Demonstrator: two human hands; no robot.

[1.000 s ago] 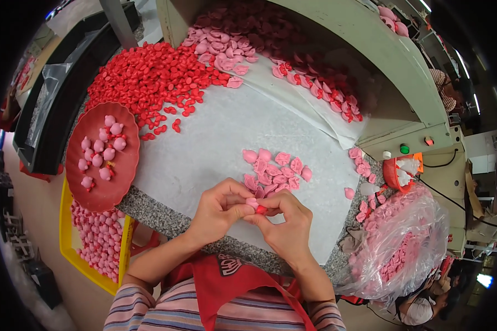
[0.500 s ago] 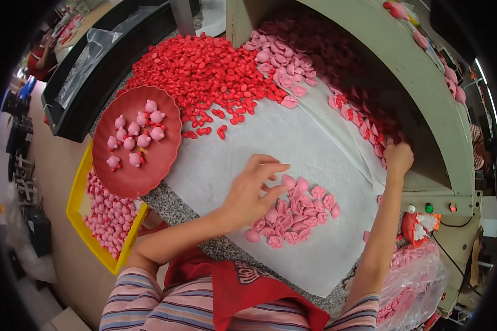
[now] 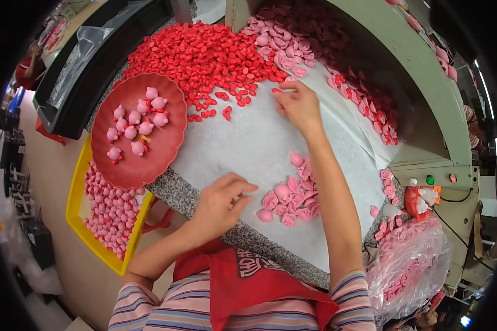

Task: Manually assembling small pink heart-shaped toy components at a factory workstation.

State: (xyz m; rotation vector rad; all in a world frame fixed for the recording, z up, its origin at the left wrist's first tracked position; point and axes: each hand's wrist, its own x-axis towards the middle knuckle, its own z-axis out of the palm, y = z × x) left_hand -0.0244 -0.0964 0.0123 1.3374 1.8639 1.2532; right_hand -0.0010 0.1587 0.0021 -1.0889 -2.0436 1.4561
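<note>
My right hand (image 3: 298, 108) reaches across the sheet to the edge of the heap of small red plastic pieces (image 3: 199, 58). Its fingers are pinched, and a small red piece (image 3: 276, 90) shows at the tips. My left hand (image 3: 218, 205) hovers over the sheet's near left edge, thumb and forefinger apart, holding nothing that I can see. To its right lies a pile of pink, hollow shell-like pieces (image 3: 284, 193), partly covered by my right forearm. Beyond my left hand, a scalloped red dish (image 3: 102, 146) carries several round pink toy parts with red bits on them.
White sheeting (image 3: 226, 149) covers the speckled countertop (image 3: 176, 193). A yellow tray (image 3: 72, 215) of pink parts stands lower left. At right, a grey-green machine housing (image 3: 425, 71) arches over more pink and red pieces. A clear plastic bag (image 3: 414, 270) sits below it.
My right hand has moved left from the pieces under the housing to the red heap's edge. My left hand has drawn back from the pink pile toward me. The view has shifted slightly.
</note>
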